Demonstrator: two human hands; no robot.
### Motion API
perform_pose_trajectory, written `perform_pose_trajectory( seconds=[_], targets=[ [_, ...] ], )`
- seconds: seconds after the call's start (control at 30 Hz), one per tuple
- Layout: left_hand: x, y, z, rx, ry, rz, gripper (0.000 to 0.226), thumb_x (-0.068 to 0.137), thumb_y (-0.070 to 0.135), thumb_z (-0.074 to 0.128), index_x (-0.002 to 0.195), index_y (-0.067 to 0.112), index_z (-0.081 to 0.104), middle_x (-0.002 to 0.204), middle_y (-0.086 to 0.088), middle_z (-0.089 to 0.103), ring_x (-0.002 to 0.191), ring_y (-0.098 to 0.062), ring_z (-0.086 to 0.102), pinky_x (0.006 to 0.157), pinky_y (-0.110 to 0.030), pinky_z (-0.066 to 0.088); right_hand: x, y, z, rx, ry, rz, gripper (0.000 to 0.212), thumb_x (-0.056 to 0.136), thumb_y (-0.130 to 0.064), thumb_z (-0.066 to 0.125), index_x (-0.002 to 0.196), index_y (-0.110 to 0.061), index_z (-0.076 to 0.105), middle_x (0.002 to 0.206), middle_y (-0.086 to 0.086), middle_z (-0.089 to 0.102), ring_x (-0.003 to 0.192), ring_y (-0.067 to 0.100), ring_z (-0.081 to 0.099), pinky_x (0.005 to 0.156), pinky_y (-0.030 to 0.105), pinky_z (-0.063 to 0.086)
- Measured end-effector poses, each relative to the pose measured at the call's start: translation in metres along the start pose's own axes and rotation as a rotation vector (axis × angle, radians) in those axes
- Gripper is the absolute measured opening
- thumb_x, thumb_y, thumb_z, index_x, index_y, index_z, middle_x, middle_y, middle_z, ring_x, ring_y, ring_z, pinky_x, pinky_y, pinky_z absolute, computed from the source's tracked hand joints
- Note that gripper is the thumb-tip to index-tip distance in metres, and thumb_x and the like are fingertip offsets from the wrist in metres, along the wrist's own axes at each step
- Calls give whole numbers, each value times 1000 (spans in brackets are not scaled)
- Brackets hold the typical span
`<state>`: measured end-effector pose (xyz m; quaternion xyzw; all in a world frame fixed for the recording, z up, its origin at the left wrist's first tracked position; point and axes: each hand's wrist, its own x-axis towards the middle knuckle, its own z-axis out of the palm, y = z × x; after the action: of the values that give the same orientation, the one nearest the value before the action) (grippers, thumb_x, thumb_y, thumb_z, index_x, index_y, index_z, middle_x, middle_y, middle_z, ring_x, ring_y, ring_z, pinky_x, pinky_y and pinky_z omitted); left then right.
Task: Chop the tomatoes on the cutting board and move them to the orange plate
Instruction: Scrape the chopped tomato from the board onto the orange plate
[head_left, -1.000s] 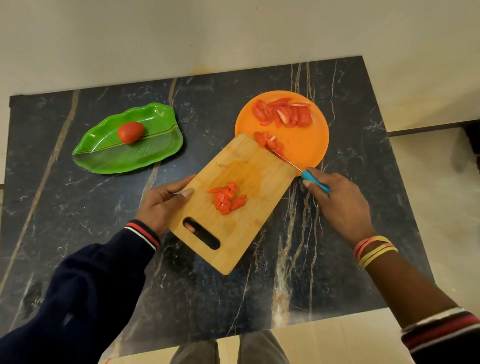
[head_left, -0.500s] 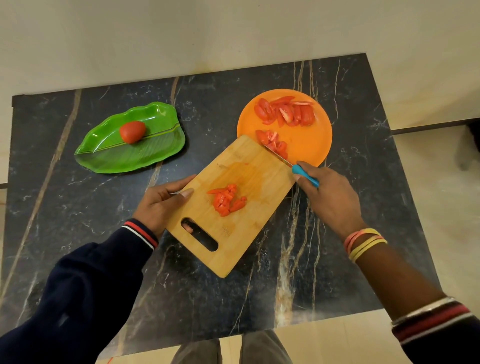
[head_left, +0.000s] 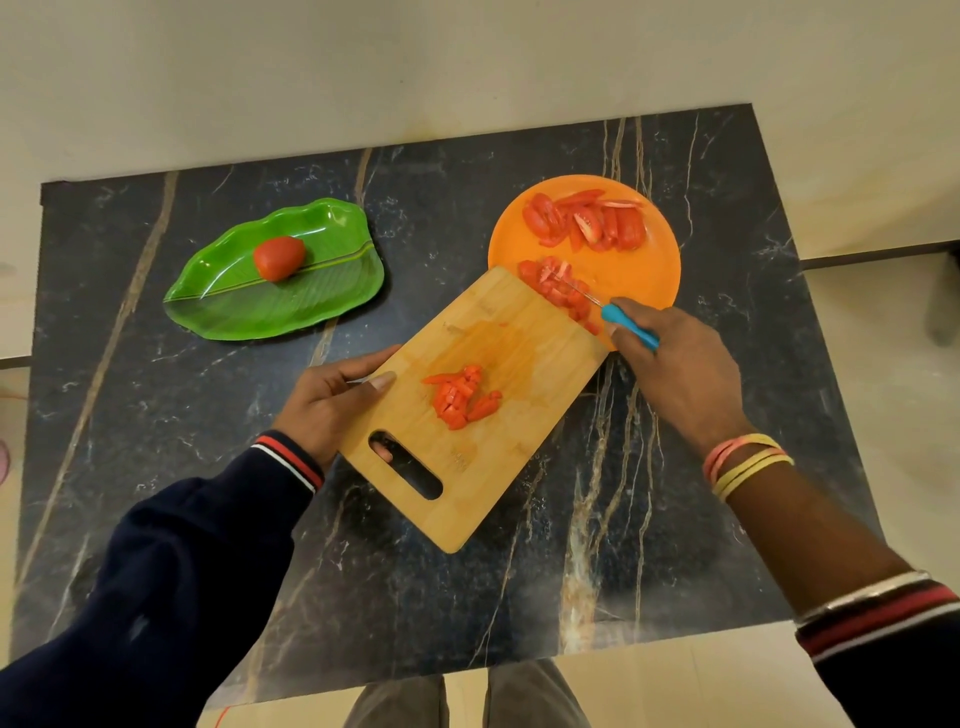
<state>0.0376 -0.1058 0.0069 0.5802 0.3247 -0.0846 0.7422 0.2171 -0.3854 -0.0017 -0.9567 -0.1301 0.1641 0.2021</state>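
The dark marble table (head_left: 156, 415) carries everything. The wooden cutting board (head_left: 530, 374) sits slantwise at its middle, its far corner overlapping the near rim of the orange plate (head_left: 644, 270), which stands toward the table's far right corner. A green leaf-shaped plate (head_left: 311, 301) lies toward the far left.

The left hand (head_left: 332, 405) grips the board's left edge, thumb flat on top and a fingertip showing through the handle slot. The right hand (head_left: 675, 374) has its fingers curled round the blue handle of a small knife (head_left: 628, 327), whose blade rests among chopped tomato pieces (head_left: 561, 288) at the board's far corner, right where it meets the plate. Longer tomato slices (head_left: 587, 221) already lie on the plate's far side. A second chopped pile (head_left: 460, 397) sits mid-board, and one whole tomato (head_left: 279, 258) waits on the green plate.

Risks, as I judge them: a hard sweep could send pieces past the plate's rim onto the table. Tipping the board further may slide the mid-board pile off sideways. The wet wood could also slip in a one-handed hold.

The thin blade is hard to make out among the pieces. Whether the board is lifted or rests on the rim cannot be told, and most of the left fingers are hidden beneath it.
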Motion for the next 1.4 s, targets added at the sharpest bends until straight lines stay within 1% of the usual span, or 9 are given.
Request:
perform_pose_trajectory(
  seconds=[0.07, 0.2, 0.37, 0.53, 0.6, 0.7, 0.8, 1.03, 1.4],
  targets=[
    [0, 0, 0, 0, 3, -2, 33, 92, 3, 52, 123, 10, 62, 98, -22, 70, 58, -28, 67, 40, -32, 54, 5, 3, -2, 19, 37, 17, 38, 100, -47, 47, 137, -42, 55, 122, 3, 62, 103, 26, 60, 78, 40, 50],
    [0, 2, 1, -15, -6, -1, 33, 93, 4, 51, 123, 11, 62, 94, -20, 71, 49, -26, 64, 40, -32, 54, 8, 14, 1, 87, -12, 43, 38, 97, -50, 51, 134, -42, 58, 123, -2, 67, 91, 22, 65, 77, 44, 57],
    [5, 5, 6, -35, -10, -1, 34, 93, 7, 53, 126, 10, 61, 98, -24, 70, 51, -28, 65, 42, -32, 55, -17, 21, -11, 340, 71, -9, 39, 96, -47, 59, 134, -37, 59, 125, -9, 66, 104, 11, 63, 92, 43, 54],
    [16, 8, 26, -37, 21, 16, 32, 95, 6, 52, 125, 10, 61, 97, -23, 70, 50, -29, 64, 41, -32, 55, -68, 25, -14, 291, -90, -234, 39, 93, -60, 51, 130, -48, 59, 92, -18, 60, 77, 8, 58, 61, 29, 48],
    [19, 10, 37, -42, 35, 22, 31, 95, 6, 52, 124, 9, 62, 92, -19, 72, 49, -27, 63, 41, -31, 54, -81, 28, -13, 255, -136, -276, 41, 92, -62, 47, 130, -51, 54, 93, -22, 57, 79, 6, 56, 59, 22, 43],
    [24, 11, 51, -49, 32, 28, 31, 96, 4, 51, 125, 7, 61, 91, -20, 70, 52, -27, 64, 40, -30, 54, -93, 34, -9, 195, -180, -323, 41, 93, -63, 44, 131, -51, 50, 97, -21, 55, 82, 6, 54, 60, 24, 46],
    [27, 10, 63, -47, 17, 28, 31, 96, 3, 50, 126, 5, 60, 94, -24, 69, 55, -29, 65, 41, -31, 55, -97, 35, -7, 141, -171, -312, 37, 96, -63, 43, 131, -51, 47, 97, -20, 53, 86, 4, 53, 61, 31, 52],
    [26, 10, 77, -59, 15, 45, 30, 96, 2, 50, 124, 6, 61, 92, -21, 69, 56, -25, 66, 42, -29, 54, -95, 33, -9, 111, -138, -243, 45, 95, -57, 44, 137, -45, 52, 96, -18, 52, 87, 4, 50, 65, 26, 46],
    [26, 15, 77, 25, 22, 53, 31, 97, 5, 50, 126, 7, 60, 91, -21, 69, 51, -27, 64, 42, -30, 54, -81, 33, -14, 167, -164, -123, 47, 95, -58, 43, 139, -44, 52, 89, -8, 52, 79, 9, 50, 67, 35, 46]
  ],
)
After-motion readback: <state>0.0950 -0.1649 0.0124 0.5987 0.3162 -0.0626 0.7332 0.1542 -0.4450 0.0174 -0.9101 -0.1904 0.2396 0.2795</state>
